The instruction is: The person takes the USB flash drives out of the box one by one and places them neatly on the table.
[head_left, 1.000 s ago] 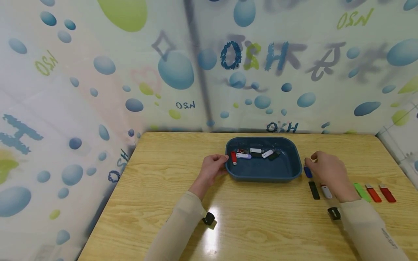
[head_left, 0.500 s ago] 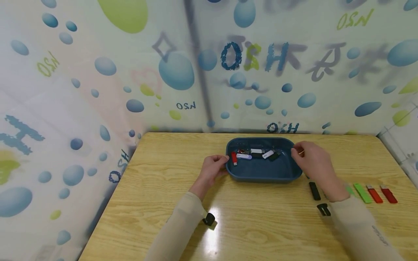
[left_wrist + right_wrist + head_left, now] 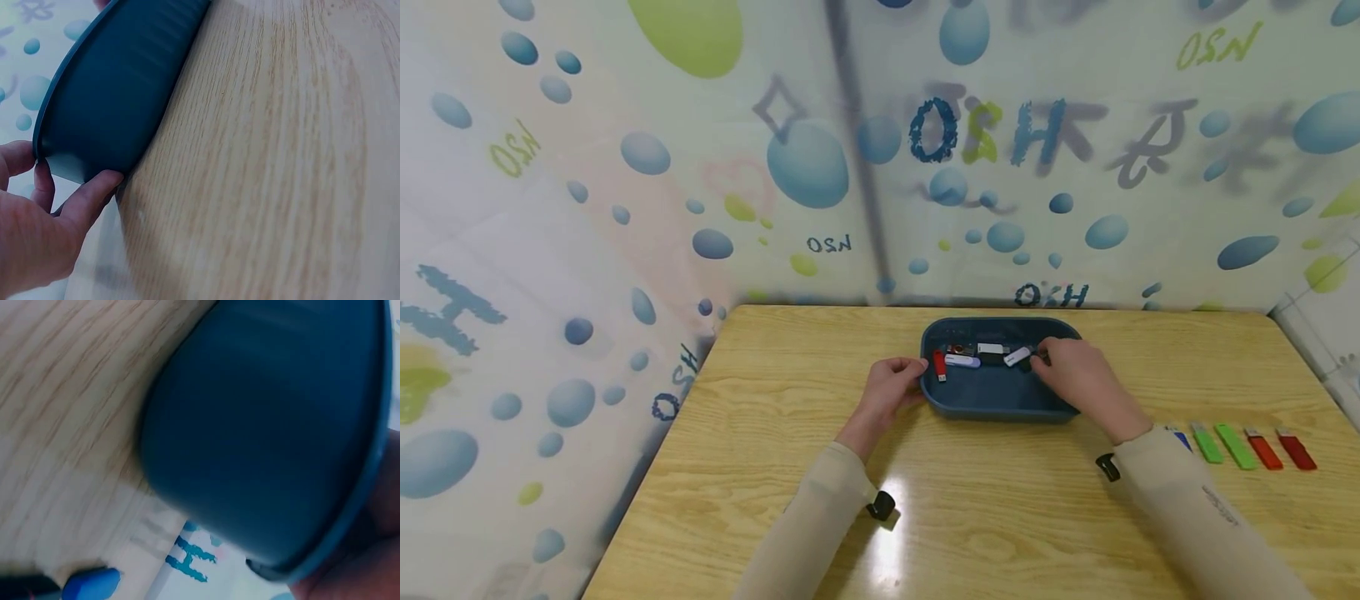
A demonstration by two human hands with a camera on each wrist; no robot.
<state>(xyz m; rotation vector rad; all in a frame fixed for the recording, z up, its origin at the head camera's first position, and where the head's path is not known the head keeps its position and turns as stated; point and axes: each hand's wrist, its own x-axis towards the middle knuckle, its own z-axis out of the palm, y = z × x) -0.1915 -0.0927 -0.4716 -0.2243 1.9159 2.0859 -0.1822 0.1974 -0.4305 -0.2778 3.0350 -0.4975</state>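
Note:
In the head view, a dark blue plastic tray (image 3: 992, 414) holds several USB flash drives, among them a red one (image 3: 939, 365), a pale lilac one (image 3: 962, 361) and a white one (image 3: 1017, 357). My left hand (image 3: 889, 385) grips the tray's left end; in the left wrist view, fingers touch its rim and lower wall. My right hand (image 3: 1078, 375) reaches over the right side into the tray. Its thumb and index finger are around a black drive beside the white one, mostly hidden; whether they pinch it cannot be seen. The tray wall hides the fingertips in the right wrist view.
Right of the tray, a row of drives lies on the wooden table (image 3: 737, 433): a green one (image 3: 1207, 443), a brighter green one (image 3: 1236, 447), an orange-red one (image 3: 1264, 450) and a dark red one (image 3: 1297, 450). A blue drive (image 3: 92, 584) lies by a black one (image 3: 28, 587).
My right hand has moved left from beside the blue drive on the table, over the tray's right rim and into the tray. My left hand has stayed on the tray.

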